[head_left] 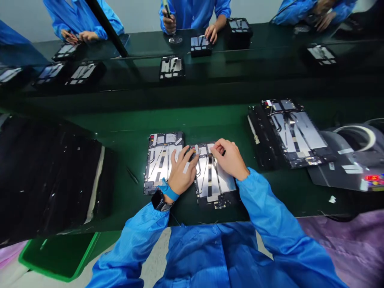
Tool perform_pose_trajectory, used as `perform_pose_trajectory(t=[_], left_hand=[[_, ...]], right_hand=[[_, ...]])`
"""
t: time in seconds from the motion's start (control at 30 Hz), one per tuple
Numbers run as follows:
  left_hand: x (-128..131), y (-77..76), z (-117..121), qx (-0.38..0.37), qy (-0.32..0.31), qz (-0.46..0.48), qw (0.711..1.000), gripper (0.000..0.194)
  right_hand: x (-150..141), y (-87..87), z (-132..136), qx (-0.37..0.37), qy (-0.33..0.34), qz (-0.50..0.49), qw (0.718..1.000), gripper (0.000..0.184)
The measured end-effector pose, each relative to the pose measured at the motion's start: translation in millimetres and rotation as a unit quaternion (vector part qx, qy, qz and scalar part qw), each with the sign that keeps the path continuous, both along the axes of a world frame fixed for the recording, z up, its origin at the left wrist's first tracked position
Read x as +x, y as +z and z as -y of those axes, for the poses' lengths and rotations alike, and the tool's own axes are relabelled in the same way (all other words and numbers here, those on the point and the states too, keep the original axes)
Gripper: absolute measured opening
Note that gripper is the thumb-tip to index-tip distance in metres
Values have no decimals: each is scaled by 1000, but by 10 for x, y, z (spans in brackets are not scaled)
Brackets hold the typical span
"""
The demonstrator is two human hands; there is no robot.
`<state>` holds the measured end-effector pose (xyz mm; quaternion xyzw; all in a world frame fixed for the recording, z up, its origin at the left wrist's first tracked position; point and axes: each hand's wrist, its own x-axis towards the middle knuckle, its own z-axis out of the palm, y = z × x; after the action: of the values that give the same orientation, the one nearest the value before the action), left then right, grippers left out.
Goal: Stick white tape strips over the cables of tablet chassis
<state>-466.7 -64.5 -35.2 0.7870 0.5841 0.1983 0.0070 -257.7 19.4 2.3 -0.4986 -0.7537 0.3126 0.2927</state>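
My left hand (183, 172) rests with spread fingers over the gap between two opened tablet back panels, its fingertips on the top edge of the nearer one (214, 182). My right hand (229, 160) lies on that same panel's top edge, and a small black item (223, 152) shows between its fingers. Silver foil sheets and dark strips cover both panels. The second panel (159, 160) lies to the left, partly under my left hand. A black smartwatch (158, 199) sits on my left wrist with a blue strap (168, 190) beside it.
A larger open panel (295, 134) lies to the right, beyond it a tape roll (357, 138) on a grey machine. Thin tweezers (132, 175) and a black padded mat (51, 172) lie left. Beyond a glass divider (192, 58), a co-worker (195, 14) works with more panels.
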Motion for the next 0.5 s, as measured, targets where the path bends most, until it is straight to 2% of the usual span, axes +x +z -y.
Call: perform_pose_trajectory(t=[0.17, 0.3, 0.4, 0.5], left_hand=[[-90, 67, 58, 32, 8, 57, 998, 46], [-412, 265, 266, 56, 34, 129, 989, 32], [-646, 442, 652, 60, 130, 184, 972, 26], [-658, 473, 1103, 59, 276, 240, 929, 27]], right_hand=[[455, -70, 641, -50, -61, -65, 995, 16], [1036, -154, 1151, -95, -129, -108, 981, 23], [1576, -146, 1380, -85, -258, -125, 954, 27], [2040, -179, 1269, -18, -402, -154, 902, 32]])
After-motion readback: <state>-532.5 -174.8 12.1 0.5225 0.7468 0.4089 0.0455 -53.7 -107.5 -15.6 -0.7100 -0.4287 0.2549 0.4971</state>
